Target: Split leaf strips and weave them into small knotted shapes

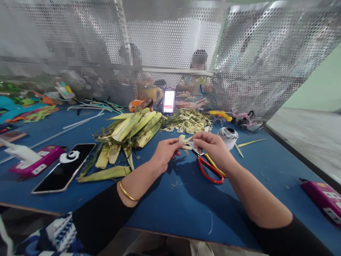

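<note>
Your left hand point(166, 153) and right hand point(211, 145): each grip pinched on pale leaf strips point(182, 138), between them, over blue table point(186, 209). Scissors point(213, 181) lie beside your right hand.

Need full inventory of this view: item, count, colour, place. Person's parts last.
table: 1, blue, centre
leaf pile: 1, yellow-green, left of centre
scrap heap: 1, pale green, behind centre
leaf strip: count unclear, pale, centre
scissors: 1, red and yellow handles, right of centre
thread: 1 spool, white, beyond scissors
leaf slivers: 2, yellow-green, right of thread
power strips: 2, magenta, left and right
phone: 1 clear, black, left
lit screen: 1, white, back centre
coloured strips: many, mixed, far left
mesh: panel count unclear, silver, behind table
people: at least 2, indistinct, behind mesh
bangle: 1, gold, left forearm
sleeves: 2, black, both arms
left grip: 1, bare, pinching leaf strip
right grip: 1, bare, pinching leaf strip
</note>
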The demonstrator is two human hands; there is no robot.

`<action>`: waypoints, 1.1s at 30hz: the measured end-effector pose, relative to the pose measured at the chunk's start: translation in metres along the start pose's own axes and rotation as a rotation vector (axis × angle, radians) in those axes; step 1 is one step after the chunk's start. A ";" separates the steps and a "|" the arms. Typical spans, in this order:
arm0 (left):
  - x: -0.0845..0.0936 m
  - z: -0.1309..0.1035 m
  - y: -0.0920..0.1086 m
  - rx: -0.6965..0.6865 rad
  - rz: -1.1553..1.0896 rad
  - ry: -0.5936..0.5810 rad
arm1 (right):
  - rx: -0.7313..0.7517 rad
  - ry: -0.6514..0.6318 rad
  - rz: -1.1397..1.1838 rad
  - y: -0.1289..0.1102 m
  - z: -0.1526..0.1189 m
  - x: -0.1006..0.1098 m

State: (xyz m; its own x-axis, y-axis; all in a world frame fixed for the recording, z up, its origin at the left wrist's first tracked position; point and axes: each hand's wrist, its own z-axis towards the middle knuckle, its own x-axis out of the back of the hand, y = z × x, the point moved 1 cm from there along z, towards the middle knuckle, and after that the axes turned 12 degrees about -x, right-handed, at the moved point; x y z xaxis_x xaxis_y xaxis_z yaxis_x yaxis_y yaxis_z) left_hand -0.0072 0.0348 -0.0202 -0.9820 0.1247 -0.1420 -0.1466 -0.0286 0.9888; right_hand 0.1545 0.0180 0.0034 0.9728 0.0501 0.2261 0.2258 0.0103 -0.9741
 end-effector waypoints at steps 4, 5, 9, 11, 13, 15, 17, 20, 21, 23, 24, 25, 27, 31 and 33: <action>-0.001 -0.001 0.004 -0.052 0.067 0.027 | -0.029 -0.182 0.177 -0.006 -0.007 -0.003; -0.001 -0.002 0.005 -0.060 0.074 0.020 | -0.052 -0.228 0.216 -0.007 -0.008 -0.004; -0.002 -0.004 0.008 -0.079 0.095 -0.042 | -0.073 -0.195 0.213 -0.005 -0.006 -0.004; -0.003 -0.005 0.008 -0.071 0.105 -0.065 | -0.015 -0.076 0.143 -0.002 -0.004 -0.004; -0.003 -0.006 0.008 -0.055 0.113 -0.090 | 0.038 0.028 0.099 0.000 -0.002 -0.005; -0.004 -0.007 0.007 -0.044 0.121 -0.115 | 0.051 0.075 0.107 0.002 -0.001 -0.007; -0.004 -0.007 0.007 -0.039 0.129 -0.137 | 0.032 0.064 0.134 0.003 0.000 -0.010; -0.004 -0.007 0.005 -0.029 0.131 -0.146 | -0.036 0.029 0.130 0.006 0.000 -0.013; -0.004 -0.007 0.004 -0.023 0.125 -0.145 | -0.062 0.021 0.120 0.007 0.001 -0.013; -0.004 -0.006 0.002 -0.002 0.099 -0.143 | -0.109 0.009 0.101 0.010 0.002 -0.013; -0.004 -0.006 0.002 0.012 0.082 -0.141 | -0.129 0.003 0.096 0.011 0.003 -0.012; -0.004 -0.006 0.001 0.027 0.064 -0.142 | -0.149 -0.004 0.093 0.012 0.003 -0.012; -0.004 -0.005 -0.001 0.063 0.029 -0.143 | -0.195 -0.019 0.090 0.013 0.004 -0.012; -0.005 -0.006 -0.001 0.113 -0.008 -0.158 | -0.286 -0.027 0.092 0.013 0.003 -0.013; -0.005 -0.006 -0.001 0.119 -0.004 -0.163 | -0.313 -0.018 0.090 0.013 0.003 -0.014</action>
State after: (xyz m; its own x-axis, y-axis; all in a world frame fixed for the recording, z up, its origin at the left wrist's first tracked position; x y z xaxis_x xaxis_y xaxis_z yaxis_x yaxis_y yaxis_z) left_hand -0.0027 0.0285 -0.0203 -0.9477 0.2837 -0.1462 -0.1259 0.0886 0.9881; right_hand 0.1439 0.0203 -0.0122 0.9891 0.0546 0.1365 0.1466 -0.3021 -0.9419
